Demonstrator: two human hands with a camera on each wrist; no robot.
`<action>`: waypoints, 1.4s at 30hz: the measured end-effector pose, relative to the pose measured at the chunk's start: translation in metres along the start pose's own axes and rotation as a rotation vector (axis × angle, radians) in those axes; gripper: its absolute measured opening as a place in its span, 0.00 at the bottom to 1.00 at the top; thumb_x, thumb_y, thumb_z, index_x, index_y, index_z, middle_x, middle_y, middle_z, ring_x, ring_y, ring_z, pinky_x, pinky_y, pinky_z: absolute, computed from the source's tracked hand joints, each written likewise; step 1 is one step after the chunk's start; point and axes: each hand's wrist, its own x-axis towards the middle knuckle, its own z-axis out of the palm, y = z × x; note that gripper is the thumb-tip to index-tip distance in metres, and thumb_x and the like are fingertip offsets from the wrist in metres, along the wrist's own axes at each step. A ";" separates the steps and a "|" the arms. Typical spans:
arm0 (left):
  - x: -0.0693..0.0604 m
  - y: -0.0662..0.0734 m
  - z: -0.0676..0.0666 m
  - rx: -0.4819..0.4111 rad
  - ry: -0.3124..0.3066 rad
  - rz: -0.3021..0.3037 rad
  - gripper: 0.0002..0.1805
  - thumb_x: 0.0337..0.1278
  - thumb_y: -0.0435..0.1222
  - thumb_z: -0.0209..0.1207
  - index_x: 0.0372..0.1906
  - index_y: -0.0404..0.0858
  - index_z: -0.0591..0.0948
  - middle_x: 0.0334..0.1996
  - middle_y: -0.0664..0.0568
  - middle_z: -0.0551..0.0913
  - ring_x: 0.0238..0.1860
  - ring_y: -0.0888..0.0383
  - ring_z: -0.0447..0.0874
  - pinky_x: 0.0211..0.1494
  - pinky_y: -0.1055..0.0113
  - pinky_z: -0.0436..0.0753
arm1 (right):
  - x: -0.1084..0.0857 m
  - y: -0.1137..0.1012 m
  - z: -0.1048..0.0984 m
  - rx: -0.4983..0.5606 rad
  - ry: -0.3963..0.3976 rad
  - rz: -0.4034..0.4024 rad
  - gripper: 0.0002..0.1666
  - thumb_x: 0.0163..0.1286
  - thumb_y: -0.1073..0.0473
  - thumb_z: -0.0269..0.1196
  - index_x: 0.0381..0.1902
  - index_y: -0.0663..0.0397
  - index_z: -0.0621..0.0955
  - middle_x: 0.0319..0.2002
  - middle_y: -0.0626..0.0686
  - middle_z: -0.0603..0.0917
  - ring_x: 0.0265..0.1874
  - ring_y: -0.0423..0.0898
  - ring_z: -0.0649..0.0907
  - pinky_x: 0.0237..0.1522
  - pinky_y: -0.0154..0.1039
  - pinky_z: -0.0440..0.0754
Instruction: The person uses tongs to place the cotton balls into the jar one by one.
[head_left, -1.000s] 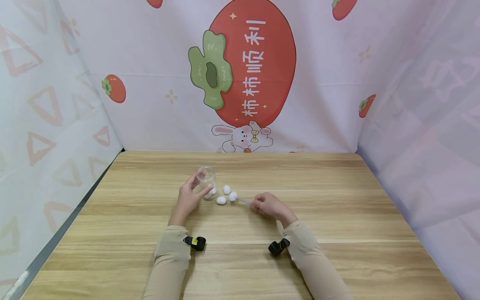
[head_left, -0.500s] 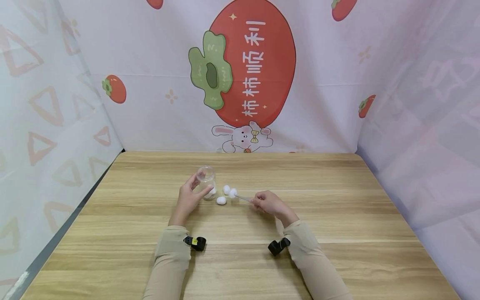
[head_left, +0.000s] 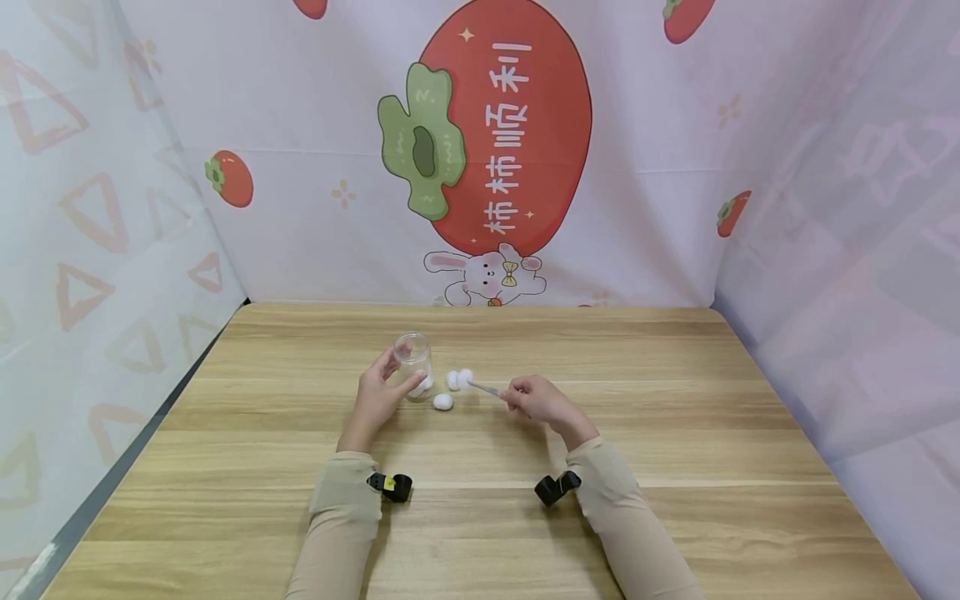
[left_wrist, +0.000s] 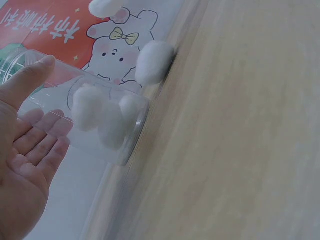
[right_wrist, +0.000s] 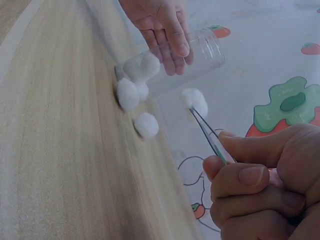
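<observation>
My left hand [head_left: 377, 396] holds an upright clear jar [head_left: 412, 354], thumb on one side and fingers on the other. The jar has no lid on it, and several white cotton balls [left_wrist: 112, 122] lie at its bottom. My right hand [head_left: 542, 400] pinches a pair of metal tweezers [right_wrist: 212, 142]. Between their tips is a cotton ball [right_wrist: 194, 101], raised off the table to the right of the jar. Two more cotton balls rest on the table beside the jar: one nearer me [head_left: 443, 402], the other farther back [head_left: 452, 381].
The wooden table [head_left: 480, 517] carries all of this. A printed cloth backdrop [head_left: 300, 233] rises behind its far edge, with cloth walls at left and right. A small black camera [head_left: 555, 490] sits at the right wrist, another [head_left: 397, 487] at the left.
The tweezers have lifted their cotton ball from the table, and it has shifted up in the head view. My right hand rose slightly with it. Left hand and jar stayed in place.
</observation>
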 end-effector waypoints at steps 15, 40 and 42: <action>-0.001 0.001 0.000 -0.002 0.005 0.006 0.42 0.52 0.36 0.68 0.71 0.30 0.62 0.68 0.36 0.70 0.68 0.40 0.70 0.76 0.54 0.71 | 0.001 -0.010 -0.005 0.041 -0.010 -0.022 0.19 0.74 0.58 0.54 0.21 0.58 0.72 0.12 0.44 0.65 0.16 0.40 0.63 0.20 0.28 0.59; 0.000 -0.002 0.001 -0.003 0.002 0.009 0.42 0.53 0.37 0.68 0.71 0.31 0.62 0.68 0.36 0.69 0.69 0.40 0.70 0.76 0.53 0.70 | 0.005 -0.034 -0.011 0.010 -0.010 -0.065 0.18 0.74 0.56 0.53 0.23 0.57 0.72 0.13 0.44 0.63 0.16 0.40 0.62 0.20 0.29 0.58; 0.000 -0.001 0.001 -0.005 0.002 0.013 0.42 0.53 0.37 0.68 0.71 0.31 0.62 0.68 0.36 0.69 0.69 0.39 0.70 0.76 0.53 0.70 | 0.006 -0.036 -0.011 0.003 -0.008 -0.065 0.19 0.74 0.56 0.54 0.23 0.57 0.73 0.13 0.44 0.63 0.16 0.40 0.62 0.20 0.29 0.57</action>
